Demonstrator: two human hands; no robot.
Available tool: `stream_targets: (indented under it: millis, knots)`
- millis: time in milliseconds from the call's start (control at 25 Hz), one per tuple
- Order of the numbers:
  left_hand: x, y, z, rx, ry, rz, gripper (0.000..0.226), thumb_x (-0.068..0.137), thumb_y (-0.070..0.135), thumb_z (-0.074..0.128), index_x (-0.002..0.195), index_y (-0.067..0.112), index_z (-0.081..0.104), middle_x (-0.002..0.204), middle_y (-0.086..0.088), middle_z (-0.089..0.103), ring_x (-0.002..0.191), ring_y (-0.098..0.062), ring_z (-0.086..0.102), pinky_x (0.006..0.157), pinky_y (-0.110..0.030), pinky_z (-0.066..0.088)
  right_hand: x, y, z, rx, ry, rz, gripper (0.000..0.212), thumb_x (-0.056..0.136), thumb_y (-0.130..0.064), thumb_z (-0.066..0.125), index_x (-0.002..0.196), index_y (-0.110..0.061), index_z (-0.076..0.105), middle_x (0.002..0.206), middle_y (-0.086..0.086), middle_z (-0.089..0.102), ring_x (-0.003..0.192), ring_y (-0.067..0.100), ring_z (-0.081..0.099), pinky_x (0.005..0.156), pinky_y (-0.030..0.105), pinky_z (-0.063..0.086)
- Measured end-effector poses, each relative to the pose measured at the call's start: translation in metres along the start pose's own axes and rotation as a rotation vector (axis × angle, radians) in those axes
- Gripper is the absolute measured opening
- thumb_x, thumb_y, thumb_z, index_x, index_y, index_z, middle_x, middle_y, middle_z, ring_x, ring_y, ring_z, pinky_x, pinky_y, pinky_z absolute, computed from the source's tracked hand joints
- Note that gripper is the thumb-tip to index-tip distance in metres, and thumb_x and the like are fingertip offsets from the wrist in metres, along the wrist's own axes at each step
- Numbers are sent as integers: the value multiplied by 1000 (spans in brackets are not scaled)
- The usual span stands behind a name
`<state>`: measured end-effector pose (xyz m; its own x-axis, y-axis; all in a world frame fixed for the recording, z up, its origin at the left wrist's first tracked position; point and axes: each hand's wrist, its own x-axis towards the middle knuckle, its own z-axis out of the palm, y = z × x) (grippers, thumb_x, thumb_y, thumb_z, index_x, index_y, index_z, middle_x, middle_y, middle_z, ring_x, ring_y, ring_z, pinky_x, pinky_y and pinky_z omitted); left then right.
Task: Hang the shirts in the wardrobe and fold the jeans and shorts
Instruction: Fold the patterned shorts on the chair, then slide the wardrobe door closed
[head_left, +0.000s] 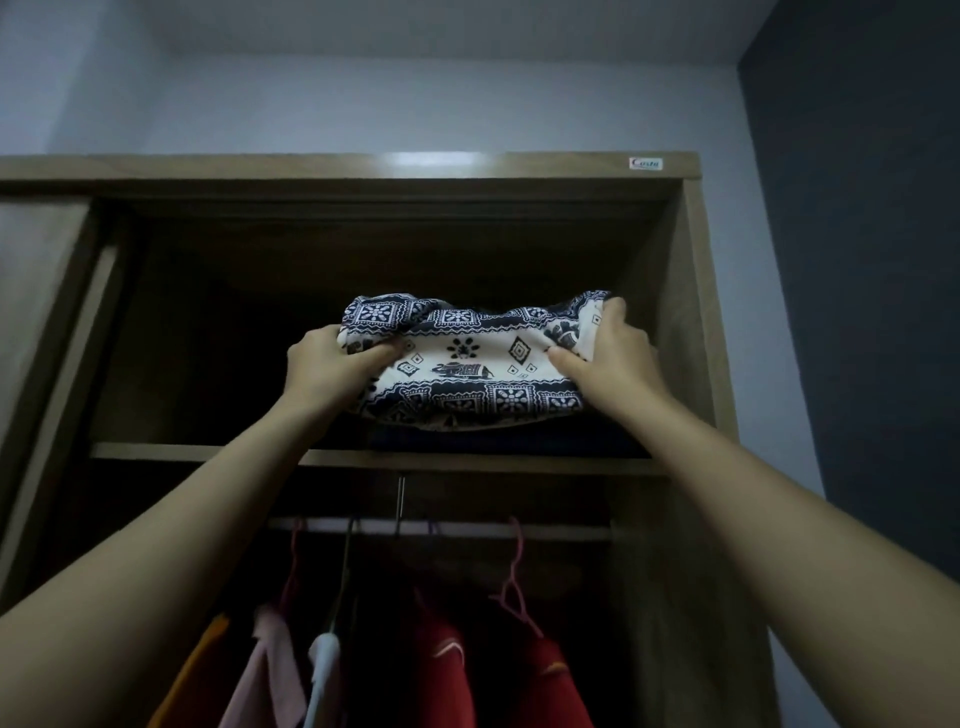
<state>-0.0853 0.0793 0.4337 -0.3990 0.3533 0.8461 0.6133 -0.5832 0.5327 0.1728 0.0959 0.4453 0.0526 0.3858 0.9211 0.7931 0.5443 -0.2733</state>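
Reaching up into the top compartment of the wardrobe (693, 322), both hands hold a folded garment (467, 364), white with a dark blue print of flowers, diamonds and an elephant. The left hand (327, 366) grips the garment's left end, thumb on the front and the other fingers (311, 338) curled round behind the cloth. The right hand (615, 351) grips the right end the same way, its thumb pressed to the front face and its fingers (610, 310) wrapped over the top corner. The garment sits in the right half of the compartment, just above the upper shelf (208, 451). Its lower edge is on or just over a dark blue folded pile (524, 439) that lies on that shelf; whether the two touch is hard to tell in the shadow.

Below the shelf a rail (467, 530) runs across the wardrobe, and pink hangers (514, 571) hook over it. Several shirts hang there: an orange one (195, 675) at the far left, then a pink one (270, 675), a pale one (324, 670), and red ones (447, 670) toward the right. A sliding door (36, 312) covers the wardrobe's left side.
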Motion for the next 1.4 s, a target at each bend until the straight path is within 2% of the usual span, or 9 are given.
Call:
stream_targets:
  millis: [240,360,480,600,680,880,1040,1200,1400]
  knots:
    - [38,-16,66,59,-206,-248,81,67,51,73,131,9,46,127,-14,55,110,-30,57,82,-32,47,35,19,14,-274,-126,267,79,82,-39,67,139,-5,24,136,22,42,124,39,44,93,45,43]
    - [39,-35,75,26,-297,-354,76,54,62,61,110,10,64,112,-11,66,98,-28,62,88,-34,50,41,23,20,-586,-311,190,70,84,-48,61,137,-9,36,138,19,38,125,37,41,97,42,41]
    - [36,-43,75,91,-141,-156,67,61,60,56,115,21,61,124,-14,55,113,-32,52,99,-41,44,47,19,19,-609,-426,-113,52,92,-42,50,138,-18,42,142,14,40,127,32,42,101,39,38]
    - [28,-34,72,72,-142,277,58,77,61,45,122,27,61,131,-8,54,120,-24,50,99,-40,43,40,24,16,-461,-685,57,60,97,-53,21,137,-14,44,144,12,42,132,29,39,107,36,30]
    - [18,-33,74,263,-248,307,54,86,63,34,102,26,70,107,-6,67,101,-25,60,87,-38,48,33,30,19,-480,-736,150,68,97,-54,10,139,-10,41,148,13,37,136,28,34,111,37,25]
    - [16,-28,77,517,-95,71,40,86,41,40,69,15,65,79,-13,58,75,-32,51,67,-34,37,22,25,15,-512,-709,162,55,102,-35,12,137,-3,41,144,19,40,132,30,38,107,35,27]
    - [11,-27,71,348,-101,300,48,88,48,28,62,22,59,71,-2,63,85,-26,61,91,-42,40,4,18,11,-643,-442,-17,55,99,-43,17,121,-9,54,125,17,56,112,33,53,88,37,38]
    - [-10,-26,39,122,-19,393,53,92,39,27,119,15,65,131,-7,59,133,-18,42,112,-40,17,-36,-11,15,-478,-157,-362,46,99,-37,27,128,-8,48,131,12,54,121,29,49,99,38,36]
    - [-98,-106,-26,392,-73,595,50,92,35,33,129,12,56,138,-8,51,137,-21,35,111,-40,22,-147,-56,76,-249,-211,-422,58,92,-39,26,139,-7,41,145,11,42,138,24,33,115,35,19]
